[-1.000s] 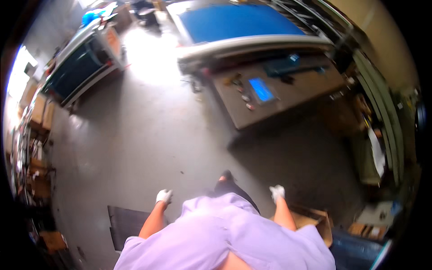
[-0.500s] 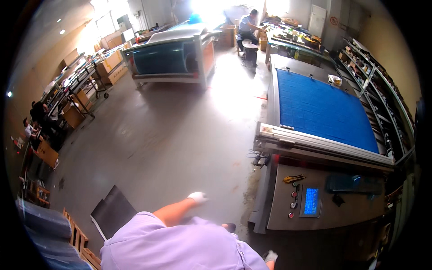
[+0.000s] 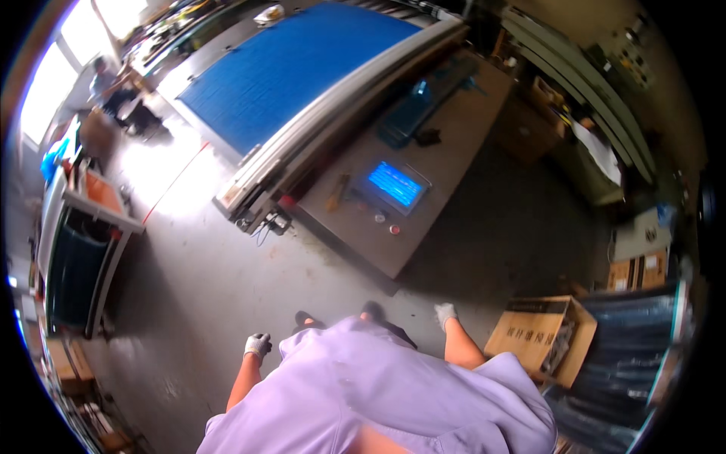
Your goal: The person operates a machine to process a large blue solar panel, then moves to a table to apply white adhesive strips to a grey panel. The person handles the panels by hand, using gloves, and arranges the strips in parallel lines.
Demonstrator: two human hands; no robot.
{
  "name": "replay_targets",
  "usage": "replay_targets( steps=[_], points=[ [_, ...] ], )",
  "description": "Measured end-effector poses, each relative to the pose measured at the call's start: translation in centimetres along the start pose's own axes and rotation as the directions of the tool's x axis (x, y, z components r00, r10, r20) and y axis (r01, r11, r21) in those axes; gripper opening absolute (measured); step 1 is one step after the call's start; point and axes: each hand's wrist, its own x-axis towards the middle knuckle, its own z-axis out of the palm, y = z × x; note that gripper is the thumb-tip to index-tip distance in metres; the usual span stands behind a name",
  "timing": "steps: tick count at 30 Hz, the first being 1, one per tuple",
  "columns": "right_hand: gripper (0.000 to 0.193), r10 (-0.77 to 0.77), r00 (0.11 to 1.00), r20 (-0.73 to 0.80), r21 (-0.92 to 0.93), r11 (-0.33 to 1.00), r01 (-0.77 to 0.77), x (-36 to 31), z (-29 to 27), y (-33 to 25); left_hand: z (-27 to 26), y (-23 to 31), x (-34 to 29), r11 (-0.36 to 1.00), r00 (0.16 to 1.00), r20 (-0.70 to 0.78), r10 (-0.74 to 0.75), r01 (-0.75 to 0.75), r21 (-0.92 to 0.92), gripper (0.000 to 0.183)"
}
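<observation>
Near the right hand [image 3: 445, 314], grip unclear, an open brown cardboard box [image 3: 529, 333]; left hand [image 3: 258, 346] likewise.

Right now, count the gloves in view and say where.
2: one glove on the left hand, one on the right hand. Whether the distant co-worker wears any is too blurred to tell.

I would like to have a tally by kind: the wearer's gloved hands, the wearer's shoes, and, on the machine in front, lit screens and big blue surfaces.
Gloves: 2 (left hand, right hand)
Shoes: 2 (left shoe, right shoe)
Lit screen: 1
Big blue surface: 1
Total: 6
</observation>
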Motion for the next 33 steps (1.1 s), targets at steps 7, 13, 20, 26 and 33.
replay_targets(
  steps=[7,13,20,26,33],
  points=[
    [0.016,-0.023,0.998,0.059,-0.214,0.976,0.036,-4.9,6.6,17.8,-3.1,6.6,4.9,0.964,0.964,0.083,0.253,-0.245,-0.101,0.033],
    [0.021,0.031,0.992,0.126,-0.058,0.998,-0.023,-12.1,12.6,-3.9,-11.6,0.9,6.5,0.991,0.994,0.017,0.107,-0.105,-0.084,0.032],
    [0.019,-0.320,0.928,0.190,0.062,0.947,0.314,-15.1,21.6,-27.6,-21.9,-14.1,8.5,0.969,0.997,-0.023,-0.079,0.071,-0.237,0.026],
    [0.035,-0.388,0.798,0.460,-0.330,0.760,0.560,-17.0,29.9,-36.2,-25.5,-20.4,6.5,0.779,0.940,-0.187,-0.284,0.113,-0.617,0.027],
    [0.041,0.001,0.603,0.798,-0.586,-0.239,0.775,-10.5,45.7,-43.0,-29.7,-27.0,7.3,0.892,0.950,-0.251,-0.183,0.054,-0.448,0.039]
  ],
)
